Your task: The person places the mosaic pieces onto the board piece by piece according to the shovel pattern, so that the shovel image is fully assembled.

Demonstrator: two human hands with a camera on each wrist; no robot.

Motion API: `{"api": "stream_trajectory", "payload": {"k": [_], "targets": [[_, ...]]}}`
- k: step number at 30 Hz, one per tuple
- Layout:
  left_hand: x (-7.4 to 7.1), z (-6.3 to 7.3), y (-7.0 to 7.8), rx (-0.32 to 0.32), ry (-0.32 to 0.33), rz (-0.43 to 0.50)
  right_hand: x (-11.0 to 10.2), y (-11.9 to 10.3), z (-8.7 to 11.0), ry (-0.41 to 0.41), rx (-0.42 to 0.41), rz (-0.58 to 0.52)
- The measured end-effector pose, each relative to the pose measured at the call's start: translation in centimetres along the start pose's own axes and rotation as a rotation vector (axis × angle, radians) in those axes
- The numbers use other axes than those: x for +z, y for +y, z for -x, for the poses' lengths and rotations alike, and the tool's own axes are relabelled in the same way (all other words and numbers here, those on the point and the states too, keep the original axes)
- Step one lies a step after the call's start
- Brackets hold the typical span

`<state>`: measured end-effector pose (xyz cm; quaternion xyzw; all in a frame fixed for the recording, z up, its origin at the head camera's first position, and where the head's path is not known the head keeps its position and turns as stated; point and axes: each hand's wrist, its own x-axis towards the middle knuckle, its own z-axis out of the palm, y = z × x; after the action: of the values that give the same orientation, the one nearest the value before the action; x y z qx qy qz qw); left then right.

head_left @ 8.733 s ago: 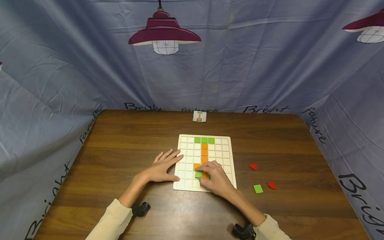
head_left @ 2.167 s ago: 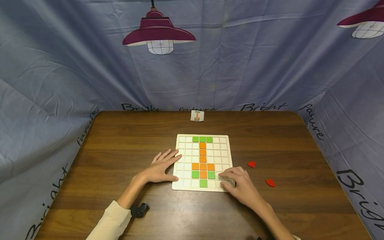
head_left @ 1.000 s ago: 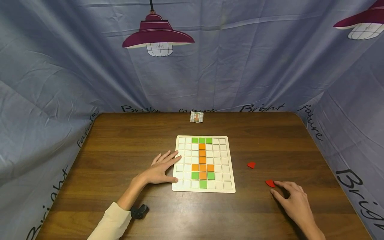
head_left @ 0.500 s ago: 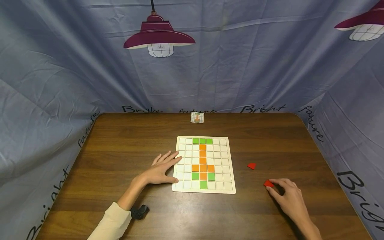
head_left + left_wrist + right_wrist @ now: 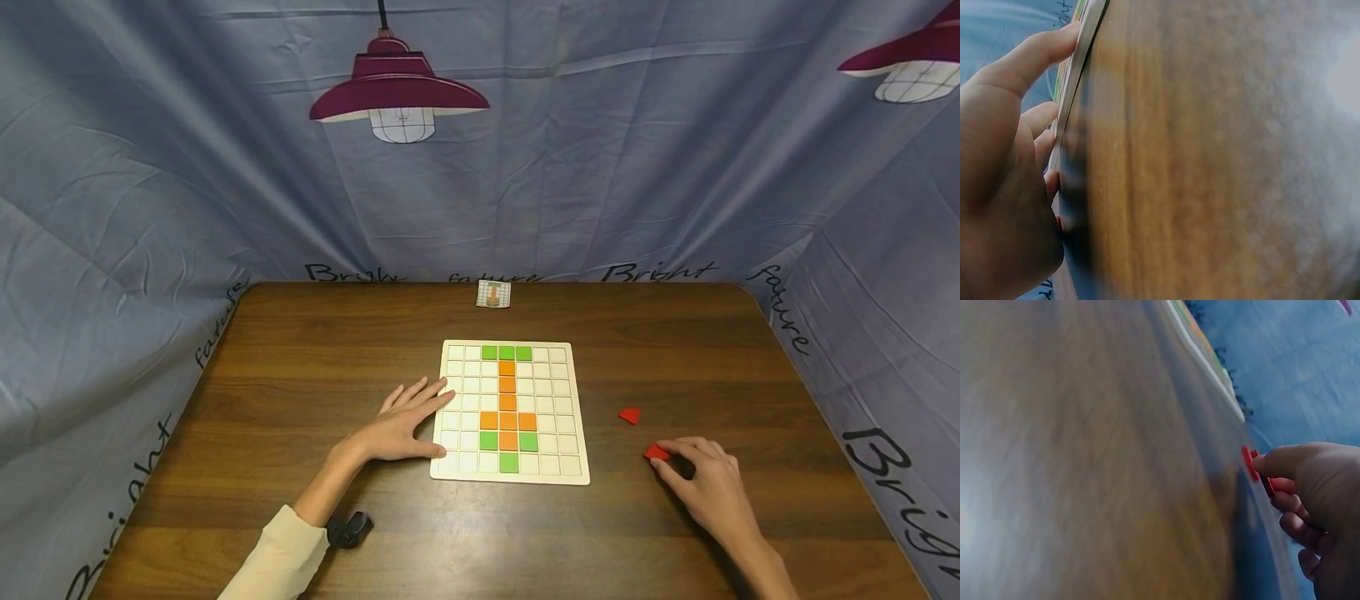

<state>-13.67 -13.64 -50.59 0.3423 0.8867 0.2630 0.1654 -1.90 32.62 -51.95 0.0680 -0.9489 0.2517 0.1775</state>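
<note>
My left hand (image 5: pixel 393 433) rests its spread fingertips and thumb on the left edge of a white grid board (image 5: pixel 551 477). Green square tiles (image 5: pixel 508 462) and orange square tiles (image 5: pixel 507 402) sit in the board's cells, forming a column with a bar at the top. Right of the board, my right hand (image 5: pixel 708 483) pinches a red fan-shaped tile (image 5: pixel 656 451) between thumb and fingers, low over the table. In the right wrist view red shows at the thumb tip; the thumb partly covers it. Another red fan-shaped tile (image 5: pixel 630 415) lies farther back on the table.
A small pattern card (image 5: pixel 493 293) lies at the back edge of the wooden table (image 5: pixel 337 350). Printed curtains (image 5: pixel 600 150) surround the back and sides. A black wrist device (image 5: pixel 350 530) sits by the left forearm.
Green and orange tiles were added to the board's lower part earlier. The right hand went from the board to a red tile, took hold of it and shifted it slightly left. The left hand stayed.
</note>
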Motion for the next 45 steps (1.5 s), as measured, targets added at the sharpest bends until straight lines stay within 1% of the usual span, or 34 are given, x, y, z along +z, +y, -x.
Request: {"api": "stream_trajectory", "payload": {"k": [6, 11, 16, 25, 30, 36, 41, 45], "targets": [[0.0, 0.0, 0.0, -0.003, 0.001, -0.004, 0.8, -2.3, -1.2, -0.012, -0.068, -0.070], [0.0, 0.0, 0.1, -0.003, -0.002, 0.001, 1.8, -4.6, -2.5, -0.050, -0.124, -0.131], [0.0, 0.0, 0.1, -0.003, -0.001, 0.003, 3.1, -6.4, -3.4, -0.096, -0.163, -0.173], [-0.1, 0.0, 0.0, -0.005, -0.008, 0.008, 5.7, -9.2, -4.4, -0.151, -0.233, -0.217], [-0.1, -0.1, -0.1, -0.009, -0.017, 0.003, 6.9, -10.2, -4.6, -0.192, -0.277, -0.192], [0.0, -0.2, -0.1, -0.015, -0.023, 0.009, 7.6, -10.5, -4.6, -0.184, -0.365, -0.128], [-0.1, -0.1, 0.0, -0.013, -0.018, 0.014, 7.8, -10.7, -4.6, -0.205, -0.389, -0.096], [-0.1, 0.0, 0.0, -0.008, -0.010, 0.015, 7.8, -10.6, -4.5, -0.206, -0.412, -0.092]]}}
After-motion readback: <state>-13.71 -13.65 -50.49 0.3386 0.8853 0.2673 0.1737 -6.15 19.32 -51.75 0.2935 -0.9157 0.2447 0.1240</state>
